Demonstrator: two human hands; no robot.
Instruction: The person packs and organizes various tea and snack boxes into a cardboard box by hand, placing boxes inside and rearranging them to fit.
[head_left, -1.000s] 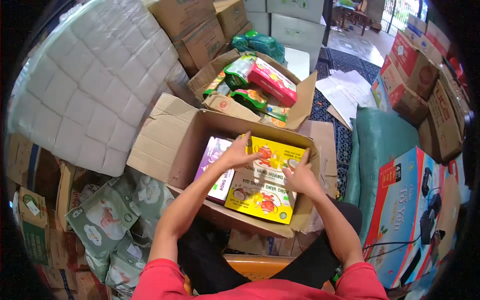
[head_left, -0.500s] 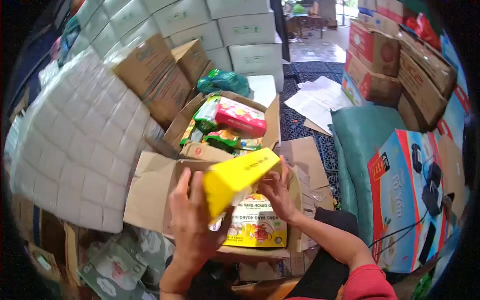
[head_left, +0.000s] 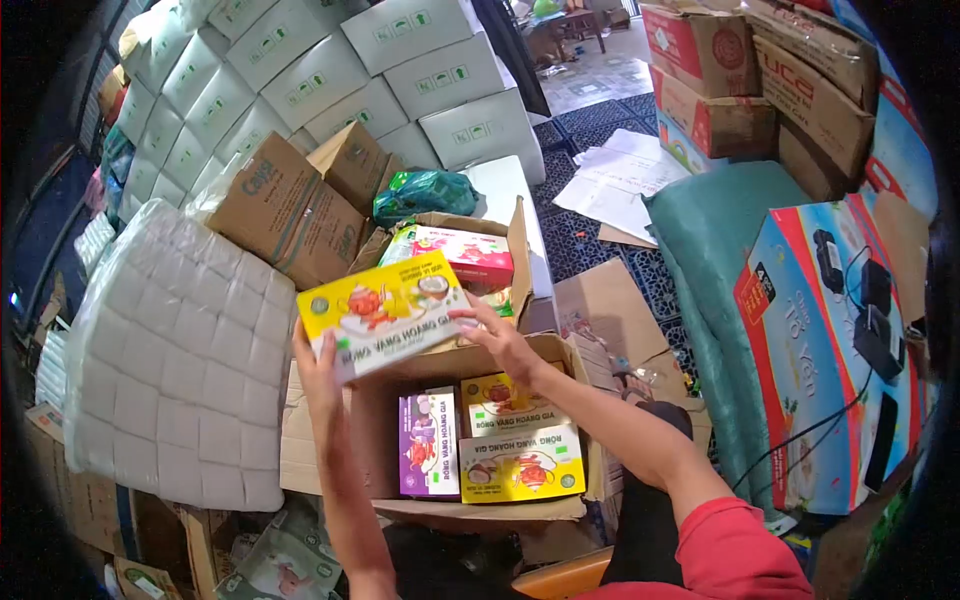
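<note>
A yellow and white box [head_left: 385,312] with a teapot picture is held tilted above the left part of an open carton [head_left: 375,420]. My left hand [head_left: 322,375] grips its lower left edge, thumb on the printed face. At its right end, my right hand [head_left: 497,340] holds it with the fingers on the face. Inside the carton stand a purple box [head_left: 428,443] on the left and a yellow and white box [head_left: 523,465] at the front right. Behind that one, a darker yellow box [head_left: 505,402] sits lower down.
Beyond the carton is another open box [head_left: 520,255] with a pink box [head_left: 465,255] and green packets. A plastic-wrapped white bundle [head_left: 180,370] leans at left. A green sack [head_left: 715,300] and blue carton [head_left: 810,370] with black adapters [head_left: 875,320] stand at right.
Both hands have lifted a yellow box out of the carton and turned its printed face up, toward the upper left. A darker yellow box now shows inside. The view has shifted.
</note>
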